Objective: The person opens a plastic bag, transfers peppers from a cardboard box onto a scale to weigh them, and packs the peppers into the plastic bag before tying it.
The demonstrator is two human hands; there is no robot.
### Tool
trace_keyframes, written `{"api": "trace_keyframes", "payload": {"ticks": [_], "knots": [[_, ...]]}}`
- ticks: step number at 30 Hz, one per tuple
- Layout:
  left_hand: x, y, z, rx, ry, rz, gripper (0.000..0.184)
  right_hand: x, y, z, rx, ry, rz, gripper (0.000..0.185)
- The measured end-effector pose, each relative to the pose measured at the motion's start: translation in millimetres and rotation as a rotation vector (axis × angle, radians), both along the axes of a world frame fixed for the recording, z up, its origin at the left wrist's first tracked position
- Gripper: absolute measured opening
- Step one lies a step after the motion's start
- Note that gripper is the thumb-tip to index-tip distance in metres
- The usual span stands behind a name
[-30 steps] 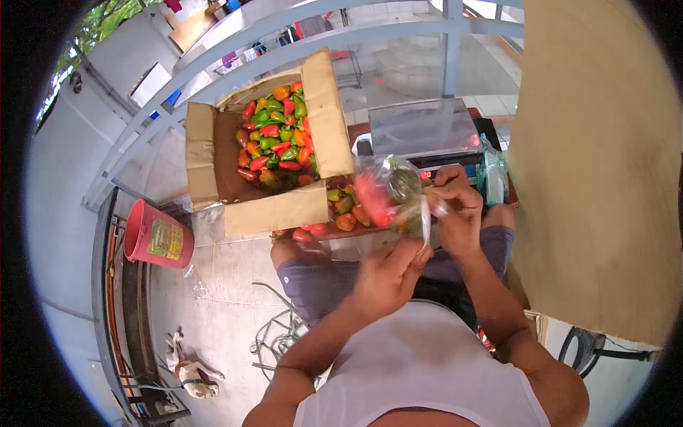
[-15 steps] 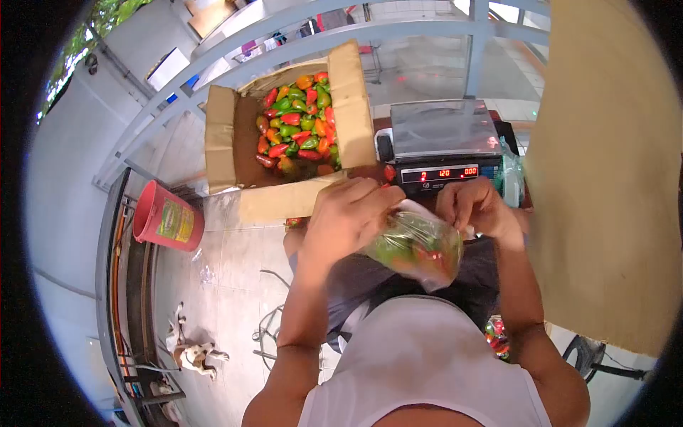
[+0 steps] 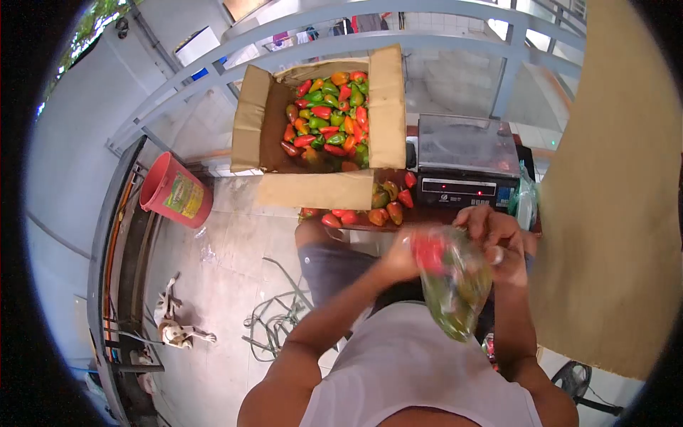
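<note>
A clear plastic bag of red and green peppers (image 3: 459, 292) hangs tilted in front of my white shirt. My right hand (image 3: 494, 238) pinches it near its upper end, a small white thing showing by the fingers. My left hand (image 3: 400, 257) is at the bag's left side, smeared by motion, its fingers hidden behind the plastic. Just beyond the hands, loose peppers (image 3: 388, 203) lie on a reddish-brown bench. Behind these is an open cardboard box (image 3: 388, 107) holding many red, orange and green peppers. To its right stands a digital scale (image 3: 466, 146) with a bare metal pan.
At right a large cardboard sheet (image 3: 612, 199) rises close to my right arm. A pink bucket (image 3: 160, 192) stands on the left, with a dog (image 3: 174, 324) lying on the tiles. Green strapping (image 3: 270, 324) is tangled on the floor. Grey railings (image 3: 455, 50) run behind the box.
The bag has swung more upright, its bottom lower towards my lap. My left hand has moved down and right, off the bag's upper end. The view has shifted, showing more loose peppers.
</note>
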State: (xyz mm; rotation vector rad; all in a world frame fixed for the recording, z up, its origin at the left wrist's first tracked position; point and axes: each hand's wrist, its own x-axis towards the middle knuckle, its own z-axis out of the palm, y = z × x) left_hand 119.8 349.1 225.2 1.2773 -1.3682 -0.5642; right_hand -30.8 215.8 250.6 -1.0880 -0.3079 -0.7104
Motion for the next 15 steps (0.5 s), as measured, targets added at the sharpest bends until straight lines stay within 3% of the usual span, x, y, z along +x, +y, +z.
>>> {"api": "trace_keyframes", "payload": {"ticks": [2, 5, 6, 7, 8, 10, 11, 14, 15], "knots": [[27.6, -6.8, 4.2, 0.002, 0.000, -0.038, 0.028, -4.5, -19.3, -3.2, -0.138, 0.215, 0.033, 0.020], [29.3, -0.1, 48.2, -0.125, -0.617, 0.229, 0.033, 9.3, -20.3, -19.7, -0.301, 0.309, -0.449, 0.012], [10.6, 0.4, 54.2, -0.358, -0.757, 0.271, 0.041, 12.6, -16.6, -27.4, -0.316, 0.316, -0.634, 0.010], [-10.6, 3.9, 49.2, -0.275, -0.658, 0.228, 0.038, 11.8, -18.8, -46.7, -0.263, 0.315, -0.723, 0.015], [-31.4, 7.8, 39.7, -0.194, -0.562, 0.185, 0.035, 9.6, -16.5, -42.0, -0.034, 0.253, -0.534, 0.021], [-66.4, 12.0, 4.2, 0.006, 0.144, 0.067, 0.030, 2.4, -9.6, -26.3, 0.416, 0.116, -0.151, 0.033], [-70.6, 11.4, -9.7, 0.112, 0.492, -0.002, 0.027, -4.2, -17.6, -41.0, 0.469, 0.144, 0.060, 0.050], [-35.3, -4.1, -22.8, -0.172, 0.187, -0.004, 0.020, 9.1, -3.3, -21.8, 0.339, -0.010, 0.366, 0.061], [-24.7, 5.0, 3.7, 0.020, 0.178, -0.005, 0.017, 2.2, 0.5, -14.1, 0.177, 0.155, 0.284, 0.069]]}}
